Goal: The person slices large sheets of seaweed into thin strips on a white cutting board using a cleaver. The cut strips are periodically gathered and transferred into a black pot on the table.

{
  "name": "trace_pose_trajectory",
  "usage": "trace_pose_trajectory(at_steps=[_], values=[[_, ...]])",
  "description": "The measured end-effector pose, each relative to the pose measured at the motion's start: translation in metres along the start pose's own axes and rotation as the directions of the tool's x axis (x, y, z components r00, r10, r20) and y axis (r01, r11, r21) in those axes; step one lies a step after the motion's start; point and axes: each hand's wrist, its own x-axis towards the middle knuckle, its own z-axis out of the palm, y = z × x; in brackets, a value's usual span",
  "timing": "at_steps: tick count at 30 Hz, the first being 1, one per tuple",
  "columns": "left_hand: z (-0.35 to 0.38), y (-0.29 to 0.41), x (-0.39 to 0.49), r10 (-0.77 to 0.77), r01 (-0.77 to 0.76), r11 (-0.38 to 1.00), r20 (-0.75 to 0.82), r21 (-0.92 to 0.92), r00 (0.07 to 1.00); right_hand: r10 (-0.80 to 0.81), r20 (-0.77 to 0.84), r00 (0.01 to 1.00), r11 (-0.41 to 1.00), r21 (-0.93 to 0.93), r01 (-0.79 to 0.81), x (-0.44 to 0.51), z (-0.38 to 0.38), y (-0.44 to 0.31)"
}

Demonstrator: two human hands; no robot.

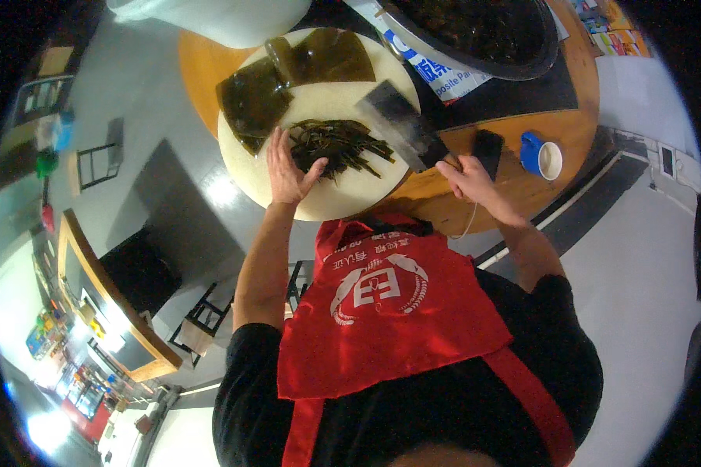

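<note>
A pile of dark green strips, apparently shredded kelp (342,143), lies on a round pale cutting board (327,201). My left hand (288,169) rests at the pile's left edge, thumb spread from the fingers, touching the strips but gripping nothing. In my right hand (470,181) is the handle of a cleaver (400,125). Its broad blade hangs over the board's right side, to the right of the strips, slightly blurred. Wide, glossy sheets of the same dark green kelp (333,55) cover the far and left part of the board.
A large bowl (537,67) of dark contents stands at the far right, beside a printed bag (438,73). On the wooden table (581,125) are a blue mug (540,156) and a black phone-like object (488,149). A white container (222,17) sits beyond the board.
</note>
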Motion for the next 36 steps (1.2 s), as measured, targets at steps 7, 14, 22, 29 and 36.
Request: trace_pose_trajectory(at_steps=[7, 14, 22, 29, 36], values=[[0.024, 0.016, 0.017, 0.067, -0.067, 0.998, 0.033, 0.001, 0.997, 0.14, -0.114, 0.984, 0.981, 0.152, -0.122, 0.004, 0.012, 0.077], [0.031, 0.034, 0.011, 0.084, -0.084, 0.996, -0.001, 0.0, 0.996, 0.147, -0.025, 0.989, 0.974, 0.175, -0.14, 0.031, 0.11, 0.047], [0.065, 0.066, 0.001, -0.218, 0.194, 0.975, -0.268, -0.113, 0.939, 0.079, 0.032, 0.996, 0.992, 0.099, -0.081, 0.031, 0.153, -0.003], [0.064, 0.074, 0.014, -0.417, 0.305, 0.892, -0.343, -0.335, 0.842, -0.035, 0.103, 0.994, 0.99, 0.138, 0.021, 0.042, 0.15, -0.018], [0.008, 0.133, 0.106, -0.024, -0.099, 0.966, -0.467, -0.237, 0.884, -0.264, -0.082, 0.961, 0.888, 0.368, 0.275, 0.032, 0.116, -0.081]])
